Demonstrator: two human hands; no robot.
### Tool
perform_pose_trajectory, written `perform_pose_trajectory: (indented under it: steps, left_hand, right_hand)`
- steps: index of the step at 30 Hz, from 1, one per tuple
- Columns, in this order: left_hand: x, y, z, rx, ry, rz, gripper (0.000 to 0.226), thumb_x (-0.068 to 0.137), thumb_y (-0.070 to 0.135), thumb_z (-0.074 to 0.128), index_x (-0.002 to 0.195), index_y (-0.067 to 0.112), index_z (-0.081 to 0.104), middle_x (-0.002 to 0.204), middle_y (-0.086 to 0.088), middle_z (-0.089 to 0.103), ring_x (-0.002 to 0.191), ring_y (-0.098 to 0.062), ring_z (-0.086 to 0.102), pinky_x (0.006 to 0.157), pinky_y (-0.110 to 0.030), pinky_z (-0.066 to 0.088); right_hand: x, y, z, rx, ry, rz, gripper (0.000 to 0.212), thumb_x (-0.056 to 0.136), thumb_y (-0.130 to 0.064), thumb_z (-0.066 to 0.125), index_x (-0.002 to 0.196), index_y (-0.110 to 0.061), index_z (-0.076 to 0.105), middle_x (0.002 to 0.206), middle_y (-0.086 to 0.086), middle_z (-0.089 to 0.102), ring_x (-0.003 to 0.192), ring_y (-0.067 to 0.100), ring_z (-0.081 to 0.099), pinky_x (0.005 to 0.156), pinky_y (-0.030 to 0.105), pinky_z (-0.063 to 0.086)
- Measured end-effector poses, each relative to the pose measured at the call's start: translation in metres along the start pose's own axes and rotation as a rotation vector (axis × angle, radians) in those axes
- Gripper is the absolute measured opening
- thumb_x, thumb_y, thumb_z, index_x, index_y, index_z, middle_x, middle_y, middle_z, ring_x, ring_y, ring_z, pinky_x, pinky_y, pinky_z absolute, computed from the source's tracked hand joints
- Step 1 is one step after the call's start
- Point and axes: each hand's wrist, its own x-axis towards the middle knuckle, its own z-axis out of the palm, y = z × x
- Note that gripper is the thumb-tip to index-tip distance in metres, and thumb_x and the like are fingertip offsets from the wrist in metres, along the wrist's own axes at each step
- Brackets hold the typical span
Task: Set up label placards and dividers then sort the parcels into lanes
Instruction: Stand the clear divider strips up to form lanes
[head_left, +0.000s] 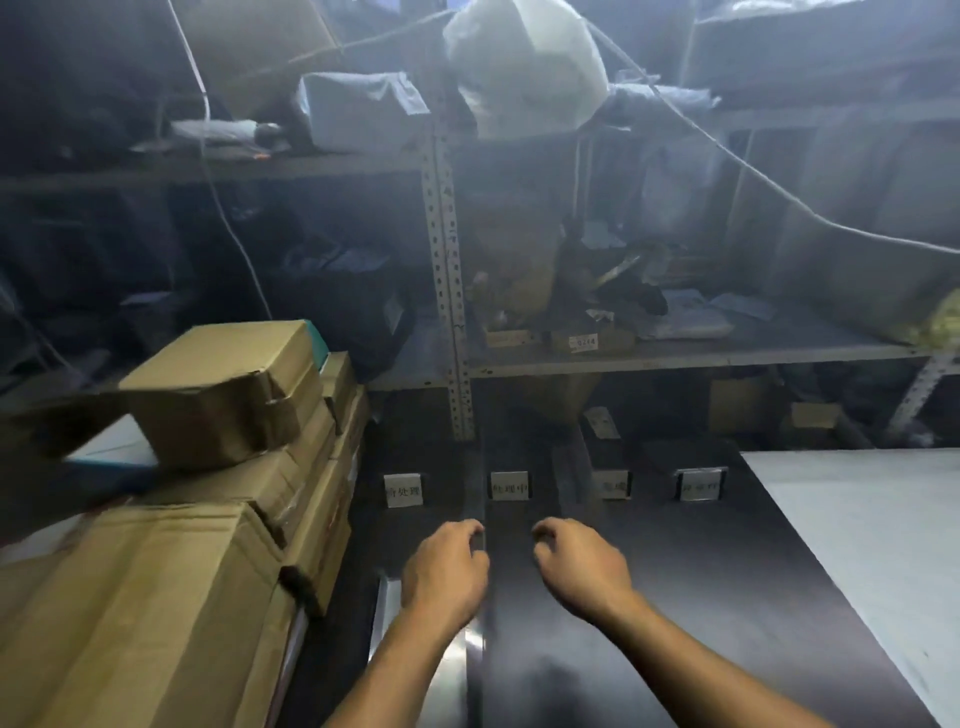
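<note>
Four white label placards stand in a row at the back of the dark table (675, 597): the first placard (403, 490), the second placard (509, 486), the third placard (614, 484) and the fourth placard (700, 484). A long metal divider strip (475, 654) runs from the front edge toward the gap between the first two placards. My left hand (447, 569) grips this strip, fingers curled over its top edge. My right hand (582, 561) hovers beside it, fingers loosely curled and holding nothing. A second divider strip (385, 613) lies further left. Cardboard parcels (208, 571) are stacked at the left.
A small brown box (223, 395) tops the parcel stack. A white sheet (857, 545) covers the table's right side. Behind the table stands a metal rack (447, 312) with bags, boxes and clutter on its shelves. Cables hang across the rack.
</note>
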Motion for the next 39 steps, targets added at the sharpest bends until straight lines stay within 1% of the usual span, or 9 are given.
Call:
perform_pose_trajectory:
  steps: [10, 12, 16, 19, 21, 24, 32, 37, 39]
  left_hand:
    - [-0.095, -0.113, 0.005, 0.359, -0.109, -0.058, 0.036, 0.103, 0.019, 0.046, 0.139, 0.022, 0.051, 0.144, -0.004, 0.049, 0.126, -0.027, 0.048, 0.100, -0.036, 0.042]
    - [-0.104, -0.127, 0.009, 0.385, -0.142, -0.070, 0.037, 0.103, 0.017, 0.047, 0.140, 0.020, 0.048, 0.145, -0.006, 0.046, 0.128, -0.028, 0.047, 0.101, -0.036, 0.042]
    - [-0.120, -0.149, 0.024, 0.366, -0.200, -0.070, 0.044, 0.102, 0.021, 0.051, 0.144, 0.022, 0.041, 0.149, -0.008, 0.038, 0.132, -0.030, 0.043, 0.103, -0.038, 0.042]
    - [-0.130, -0.161, 0.035, 0.269, -0.255, -0.103, 0.042, 0.102, 0.022, 0.049, 0.143, 0.022, 0.040, 0.143, -0.006, 0.038, 0.129, -0.029, 0.048, 0.101, -0.039, 0.045]
    - [-0.135, -0.166, 0.041, 0.202, -0.281, -0.123, 0.044, 0.102, 0.018, 0.049, 0.144, 0.019, 0.037, 0.143, -0.006, 0.034, 0.126, -0.028, 0.054, 0.100, -0.039, 0.046]
    - [-0.134, -0.175, 0.046, 0.125, -0.257, -0.154, 0.059, 0.099, 0.010, 0.051, 0.151, 0.014, 0.024, 0.150, -0.006, 0.027, 0.126, -0.028, 0.056, 0.101, -0.037, 0.045]
    - [-0.123, -0.199, 0.048, 0.043, -0.223, -0.273, 0.056, 0.099, 0.016, 0.047, 0.152, 0.015, 0.030, 0.140, -0.005, 0.052, 0.128, -0.023, 0.054, 0.100, -0.032, 0.045]
    - [-0.121, -0.220, 0.054, 0.003, -0.230, -0.365, 0.055, 0.100, 0.012, 0.046, 0.152, 0.006, 0.029, 0.143, -0.010, 0.050, 0.130, -0.024, 0.051, 0.103, -0.029, 0.042]
    - [-0.122, -0.222, 0.053, -0.051, -0.220, -0.356, 0.046, 0.096, 0.004, 0.049, 0.142, 0.004, 0.040, 0.140, -0.015, 0.047, 0.126, -0.029, 0.051, 0.101, -0.029, 0.042]
  right_hand:
    - [-0.096, -0.074, 0.091, -0.342, 0.094, -0.181, 0.035, 0.098, -0.033, 0.045, 0.126, -0.027, 0.067, 0.127, -0.004, 0.063, 0.109, 0.028, 0.059, 0.087, 0.037, 0.045]
    - [-0.108, -0.086, 0.106, -0.367, 0.082, -0.208, 0.032, 0.090, -0.028, 0.049, 0.113, -0.025, 0.071, 0.113, -0.002, 0.067, 0.097, 0.029, 0.062, 0.081, 0.039, 0.048]
    - [-0.127, -0.101, 0.130, -0.428, 0.097, -0.286, 0.010, 0.056, -0.027, 0.063, 0.065, -0.027, 0.067, 0.068, -0.006, 0.060, 0.055, 0.021, 0.056, 0.049, 0.031, 0.046]
    - [-0.135, -0.109, 0.148, -0.437, 0.056, -0.304, 0.012, 0.050, -0.030, 0.070, 0.059, -0.026, 0.062, 0.063, -0.007, 0.056, 0.051, 0.019, 0.057, 0.045, 0.029, 0.044]
    - [-0.140, -0.116, 0.150, -0.404, -0.007, -0.271, 0.008, 0.067, -0.024, 0.066, 0.074, -0.021, 0.066, 0.078, -0.001, 0.061, 0.068, 0.025, 0.064, 0.057, 0.033, 0.049]
    - [-0.140, -0.123, 0.153, -0.349, -0.164, -0.159, 0.027, 0.096, -0.018, 0.044, 0.117, -0.012, 0.061, 0.120, 0.009, 0.059, 0.111, 0.034, 0.057, 0.084, 0.037, 0.045]
    - [-0.125, -0.119, 0.161, -0.185, -0.220, -0.047, 0.044, 0.097, -0.021, 0.045, 0.141, -0.016, 0.048, 0.145, 0.003, 0.046, 0.129, 0.028, 0.045, 0.101, 0.040, 0.047]
    - [-0.119, -0.122, 0.164, 0.045, -0.141, 0.032, 0.070, 0.095, -0.024, 0.052, 0.157, -0.017, 0.019, 0.167, 0.005, 0.014, 0.146, 0.028, 0.029, 0.113, 0.038, 0.037]
    - [-0.119, -0.126, 0.163, 0.218, -0.177, 0.119, 0.072, 0.098, -0.024, 0.052, 0.159, -0.015, 0.015, 0.164, 0.008, 0.026, 0.140, 0.027, 0.043, 0.109, 0.035, 0.039]
